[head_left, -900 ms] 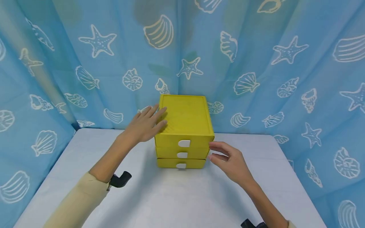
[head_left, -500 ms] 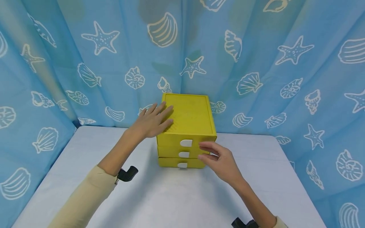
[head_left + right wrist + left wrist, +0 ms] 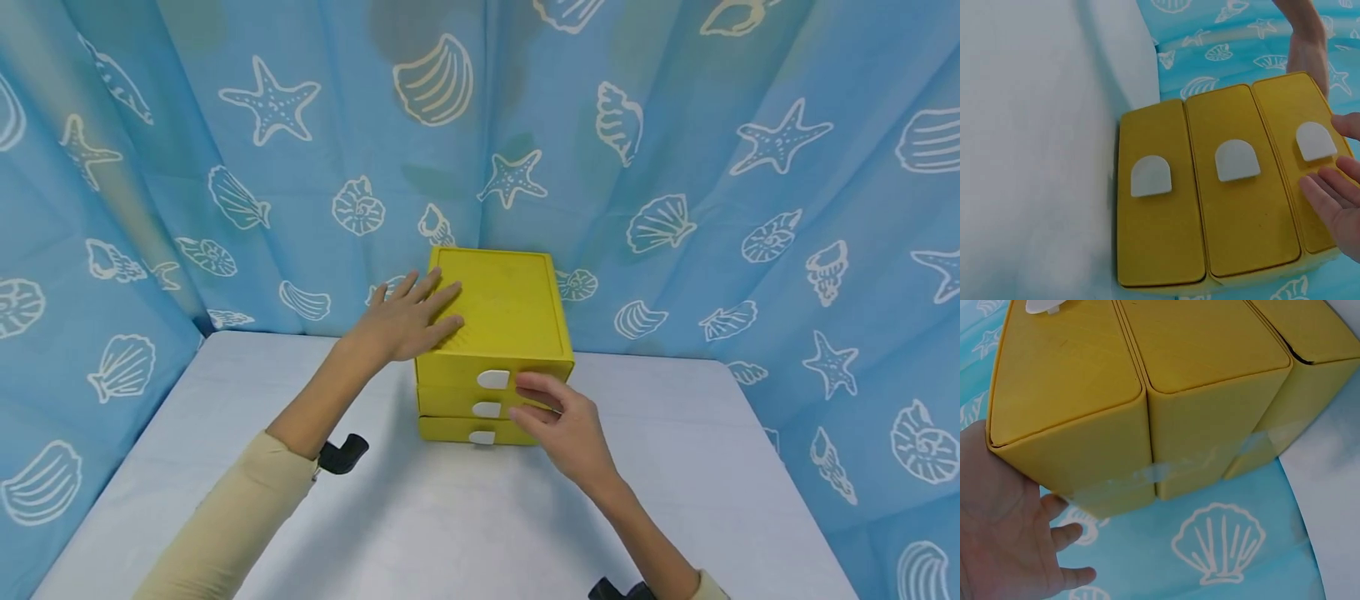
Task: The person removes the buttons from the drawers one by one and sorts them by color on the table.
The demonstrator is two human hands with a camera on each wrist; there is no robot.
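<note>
A yellow three-drawer cabinet stands against the curtain, each drawer front bearing a white rounded pull tab. My left hand rests on the left part of its top, fingers spread; the left wrist view shows the palm at the upper edge. In front of the cabinet, my right hand reaches from the right with thumb and fingers parted and holding nothing. Its fingertips lie just right of the top pull tab. The middle tab and bottom tab are untouched. All the drawers look closed.
The cabinet stands at the back of a table with a white cover. Behind and at both sides hangs a blue curtain printed with shells and starfish. Clear tape runs along the cabinet's side.
My right hand has moved left, from the cabinet's right edge to in front of the drawers near the top tab. My left hand has slid slightly further onto the top. The view shifted slightly.
</note>
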